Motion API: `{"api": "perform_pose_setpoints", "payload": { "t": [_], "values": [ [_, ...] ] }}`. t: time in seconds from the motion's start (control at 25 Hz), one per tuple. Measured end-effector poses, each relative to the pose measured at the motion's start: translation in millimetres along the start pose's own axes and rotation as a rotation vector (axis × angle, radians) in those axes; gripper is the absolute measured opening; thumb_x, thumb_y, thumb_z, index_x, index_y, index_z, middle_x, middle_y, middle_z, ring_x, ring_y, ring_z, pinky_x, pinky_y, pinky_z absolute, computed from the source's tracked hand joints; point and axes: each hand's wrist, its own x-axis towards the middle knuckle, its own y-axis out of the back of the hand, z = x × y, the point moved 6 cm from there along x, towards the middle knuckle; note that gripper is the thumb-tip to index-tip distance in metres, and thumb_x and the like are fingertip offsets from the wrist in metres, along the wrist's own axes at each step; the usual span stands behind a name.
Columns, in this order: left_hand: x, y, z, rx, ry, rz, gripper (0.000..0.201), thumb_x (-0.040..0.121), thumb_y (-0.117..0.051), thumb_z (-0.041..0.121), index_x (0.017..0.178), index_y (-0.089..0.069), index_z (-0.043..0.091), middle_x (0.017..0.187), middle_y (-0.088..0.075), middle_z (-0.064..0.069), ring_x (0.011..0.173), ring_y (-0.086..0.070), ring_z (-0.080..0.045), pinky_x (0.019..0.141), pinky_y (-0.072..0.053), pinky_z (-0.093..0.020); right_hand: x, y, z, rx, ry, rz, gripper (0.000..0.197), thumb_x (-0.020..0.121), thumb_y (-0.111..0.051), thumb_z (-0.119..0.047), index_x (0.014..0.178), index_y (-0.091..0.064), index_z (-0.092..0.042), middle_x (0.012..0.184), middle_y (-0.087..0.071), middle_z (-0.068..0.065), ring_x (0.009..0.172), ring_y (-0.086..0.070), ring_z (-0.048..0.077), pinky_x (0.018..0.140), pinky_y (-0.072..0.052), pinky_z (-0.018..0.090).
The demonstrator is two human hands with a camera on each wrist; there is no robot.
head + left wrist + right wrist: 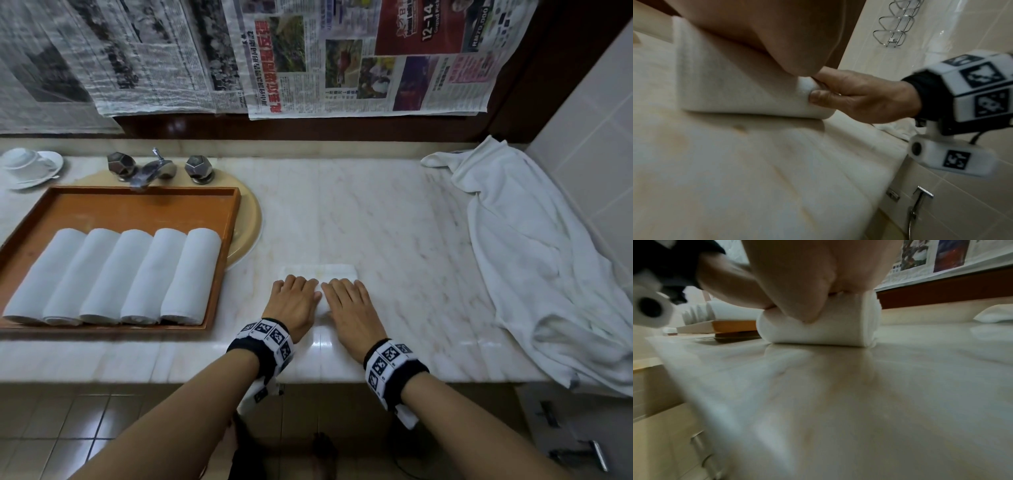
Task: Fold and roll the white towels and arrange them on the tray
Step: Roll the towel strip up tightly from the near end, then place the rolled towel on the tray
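Note:
A small white towel (318, 270) lies partly rolled on the marble counter (394, 222) near its front edge. My left hand (297, 291) and right hand (344, 294) sit side by side on the roll, fingers over its top and thumbs tucked at its near side. The left wrist view shows the right hand (849, 97) pinching the end of the roll (735, 91). Seen from the right wrist, my thumb (807, 309) presses on the thick roll (818, 334). An orange tray (137, 193) at the left holds several rolled white towels (113, 274) in a row.
The tray rests over a beige round sink (250, 219) with a chrome tap (150, 169) behind it. A cup on a saucer (27, 166) stands at the far left. A large crumpled white towel (534, 257) drapes over the counter's right end. Newspapers (342, 58) hang on the wall.

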Motion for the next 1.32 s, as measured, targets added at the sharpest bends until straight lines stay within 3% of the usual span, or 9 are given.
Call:
{"api": "perform_pose_setpoints", "payload": {
  "t": [0.16, 0.32, 0.48, 0.6, 0.68, 0.84, 1.08, 1.2, 1.32],
  "values": [
    [-10, 0, 4, -0.077, -0.016, 0.131, 0.065, 0.095, -0.014, 0.043, 0.142, -0.040, 0.008, 0.141, -0.043, -0.014, 0.130, -0.039, -0.030, 0.114, -0.022, -0.047, 24, 8, 11, 0.082, 0.059, -0.101, 0.040, 0.096, -0.046, -0.022, 0.136, -0.043, -0.014, 0.132, -0.050, 0.001, 0.122, -0.043, 0.023, 0.110, -0.024, 0.035],
    [-4, -1, 7, 0.024, 0.019, 0.005, 0.079, 0.072, -0.046, 0.039, 0.144, -0.030, 0.010, 0.141, -0.036, -0.007, 0.131, -0.033, -0.027, 0.117, -0.013, -0.044, 44, 12, 20, 0.149, 0.042, -0.233, 0.039, 0.101, -0.038, -0.030, 0.137, -0.041, -0.016, 0.132, -0.051, 0.003, 0.122, -0.041, 0.023, 0.106, -0.025, 0.036],
    [16, 3, 2, 0.109, 0.078, -0.043, 0.079, 0.060, -0.060, 0.031, 0.134, -0.036, 0.016, 0.126, -0.040, -0.001, 0.117, -0.038, -0.023, 0.110, -0.022, -0.037, 57, 14, 24, 0.201, 0.000, -0.360, 0.040, 0.102, -0.036, -0.031, 0.139, -0.040, -0.016, 0.137, -0.049, 0.005, 0.123, -0.040, 0.024, 0.105, -0.026, 0.036],
    [32, 4, -3, 0.165, 0.111, -0.083, 0.071, 0.063, -0.064, 0.034, 0.127, -0.040, 0.015, 0.121, -0.041, -0.002, 0.113, -0.039, -0.024, 0.105, -0.029, -0.038, 55, 21, 21, 0.135, -0.042, -0.229, 0.043, 0.102, -0.035, -0.029, 0.141, -0.036, -0.012, 0.142, -0.043, 0.006, 0.133, -0.033, 0.024, 0.117, -0.012, 0.044],
    [43, 6, -6, 0.180, 0.125, -0.095, 0.068, 0.065, -0.067, 0.040, 0.123, -0.043, 0.014, 0.119, -0.042, -0.003, 0.111, -0.040, -0.024, 0.101, -0.033, -0.039, 48, 24, 14, 0.057, -0.057, -0.128, 0.050, 0.099, -0.039, -0.025, 0.144, -0.031, -0.007, 0.146, -0.036, 0.009, 0.139, -0.027, 0.027, 0.120, 0.000, 0.048],
    [60, 4, -12, 0.178, 0.123, -0.124, 0.089, 0.062, -0.073, 0.052, 0.134, -0.036, 0.014, 0.130, -0.039, -0.004, 0.118, -0.039, -0.025, 0.099, -0.034, -0.041, 46, 12, 14, -0.060, -0.092, -0.291, 0.092, 0.084, -0.059, -0.028, 0.152, -0.001, -0.005, 0.160, -0.004, 0.014, 0.148, 0.000, 0.029, 0.118, 0.009, 0.054],
    [82, 4, -19, 0.140, 0.124, -0.244, 0.081, 0.065, -0.074, 0.056, 0.129, -0.042, 0.018, 0.125, -0.046, -0.002, 0.117, -0.043, -0.022, 0.095, -0.038, -0.042, 90, 7, 32, -0.024, -0.210, -0.446, 0.089, 0.074, -0.073, -0.043, 0.139, -0.028, -0.004, 0.140, -0.039, 0.012, 0.133, -0.034, 0.028, 0.118, -0.010, 0.050],
    [83, 3, -23, 0.085, 0.142, -0.322, 0.081, 0.064, -0.077, 0.055, 0.129, -0.042, 0.022, 0.123, -0.051, 0.001, 0.118, -0.044, -0.021, 0.096, -0.038, -0.044, 98, 5, 38, 0.027, -0.268, -0.519, 0.087, 0.068, -0.079, -0.050, 0.132, -0.036, -0.011, 0.132, -0.046, 0.008, 0.124, -0.041, 0.027, 0.104, -0.035, 0.043],
    [86, 3, -25, -0.008, 0.148, -0.394, 0.080, 0.060, -0.081, 0.047, 0.126, -0.041, 0.026, 0.115, -0.057, 0.004, 0.114, -0.049, -0.020, 0.101, -0.035, -0.051, 101, 4, 44, 0.129, -0.350, -0.567, 0.086, 0.057, -0.085, -0.053, 0.123, -0.040, -0.019, 0.119, -0.053, 0.001, 0.116, -0.046, 0.024, 0.097, -0.040, 0.046]
  ]
}}
